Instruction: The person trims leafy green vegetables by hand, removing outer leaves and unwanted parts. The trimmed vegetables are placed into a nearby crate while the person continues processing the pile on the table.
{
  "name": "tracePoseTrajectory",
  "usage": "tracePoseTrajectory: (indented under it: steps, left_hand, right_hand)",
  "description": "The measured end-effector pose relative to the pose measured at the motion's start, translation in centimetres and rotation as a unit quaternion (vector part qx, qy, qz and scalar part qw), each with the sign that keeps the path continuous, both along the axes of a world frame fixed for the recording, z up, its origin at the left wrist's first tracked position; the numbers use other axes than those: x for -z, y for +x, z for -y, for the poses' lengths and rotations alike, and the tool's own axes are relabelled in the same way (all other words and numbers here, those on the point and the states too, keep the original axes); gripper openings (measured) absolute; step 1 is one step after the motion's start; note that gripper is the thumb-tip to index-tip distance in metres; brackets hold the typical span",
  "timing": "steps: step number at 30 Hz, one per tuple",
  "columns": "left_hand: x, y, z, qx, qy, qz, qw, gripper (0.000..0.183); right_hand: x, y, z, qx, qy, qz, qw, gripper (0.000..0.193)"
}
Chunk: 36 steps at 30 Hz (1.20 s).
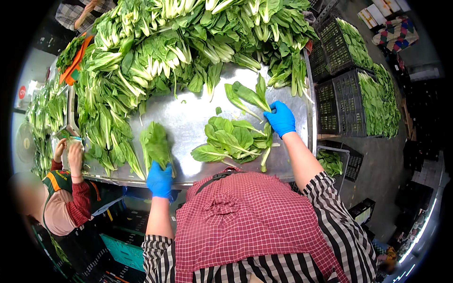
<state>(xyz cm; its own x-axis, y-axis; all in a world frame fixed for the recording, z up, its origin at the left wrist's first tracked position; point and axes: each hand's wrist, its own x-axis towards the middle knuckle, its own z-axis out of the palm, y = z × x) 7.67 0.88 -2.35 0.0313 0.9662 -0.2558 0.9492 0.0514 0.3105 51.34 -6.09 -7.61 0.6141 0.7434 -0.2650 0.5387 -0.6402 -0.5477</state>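
Observation:
My left hand point(159, 180), in a blue glove, is closed around the base of a bunch of leafy greens point(155, 141) near the table's front edge. The bunch is slightly blurred, its leaves pointing away from me. Over on the right, my other gloved hand, the right one point(281, 118), pinches the stem end of a leafy green point(252, 95), whose leaves spread to the left and up. Between the hands, a loose pile of leafy greens point(231, 139) lies on the metal table point(188, 118).
Heaped greens point(155, 56) cover the table's far and left sides. Stacked black crates point(347, 101) full of greens stand to the right, and another crate point(347, 160) sits lower. A co-worker point(66, 198) works at the left; a teal crate point(123, 250) lies below.

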Motion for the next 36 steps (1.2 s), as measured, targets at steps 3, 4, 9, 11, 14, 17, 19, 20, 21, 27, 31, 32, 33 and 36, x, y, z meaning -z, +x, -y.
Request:
tracePoseTrajectory:
  steps: [3, 4, 9, 11, 14, 17, 19, 20, 21, 27, 31, 32, 33, 36]
  left_hand:
    - [0.8, -3.0, -0.4, -0.024, -0.013, 0.038, 0.999, 0.045]
    - [0.4, -3.4, -0.8, -0.040, -0.061, 0.007, 0.997, 0.049]
    - [-3.3, -4.7, -2.0, -0.013, -0.123, 0.018, 0.992, 0.059]
    - [-6.3, -2.9, -2.2, -0.016, -0.061, -0.033, 0.997, 0.059]
    - [-8.0, -0.8, -2.1, 0.011, 0.145, 0.015, 0.989, 0.055]
    - [-8.1, 4.0, -2.4, 0.009, 0.100, 0.226, 0.969, 0.047]
    - [-5.6, 6.5, -2.0, 0.056, -0.039, 0.357, 0.932, 0.043]
    - [-5.4, 8.8, -1.6, 0.065, -0.124, 0.422, 0.896, 0.040]
    - [-5.1, 11.4, -1.3, 0.079, -0.211, 0.484, 0.845, 0.038]
    - [-2.8, 17.1, -0.4, -0.038, -0.415, 0.638, 0.648, 0.040]
    - [-2.3, 17.2, -0.5, -0.079, -0.412, 0.668, 0.615, 0.038]
    - [-2.4, 17.2, -0.6, -0.101, -0.407, 0.681, 0.600, 0.037]
    - [-2.2, 17.0, -0.6, -0.129, -0.384, 0.696, 0.593, 0.035]
    - [0.7, 16.0, -1.1, -0.198, -0.319, 0.740, 0.558, 0.029]
  right_hand:
    - [0.1, -0.1, -0.1, 0.065, 0.075, -0.238, 0.966, 0.029]
    - [-0.7, -0.3, 0.0, 0.072, 0.079, -0.295, 0.949, 0.027]
    - [-3.6, -1.6, 1.3, 0.087, 0.134, -0.542, 0.825, 0.022]
    - [-4.7, -2.4, 1.7, 0.077, 0.151, -0.594, 0.787, 0.023]
    - [-6.3, -4.0, 1.7, 0.076, 0.164, -0.651, 0.737, 0.022]
    - [-7.0, -5.8, 1.4, 0.056, 0.180, -0.624, 0.758, 0.018]
    - [-7.5, -7.3, 1.1, 0.025, 0.168, -0.581, 0.796, 0.016]
    - [-7.8, -7.9, 0.9, 0.011, 0.156, -0.556, 0.816, 0.016]
    - [-8.1, -8.4, 0.9, 0.002, 0.148, -0.526, 0.837, 0.017]
    - [-9.3, -10.4, 1.2, -0.067, 0.112, -0.437, 0.890, 0.022]
    - [-7.6, -11.0, 1.3, -0.048, 0.146, -0.448, 0.881, 0.021]
    - [-7.0, -11.2, 1.2, -0.025, 0.162, -0.458, 0.874, 0.021]
    - [-6.6, -11.2, 1.1, 0.032, 0.174, -0.484, 0.857, 0.021]
    - [-6.6, -10.9, 0.5, 0.149, 0.159, -0.553, 0.804, 0.022]
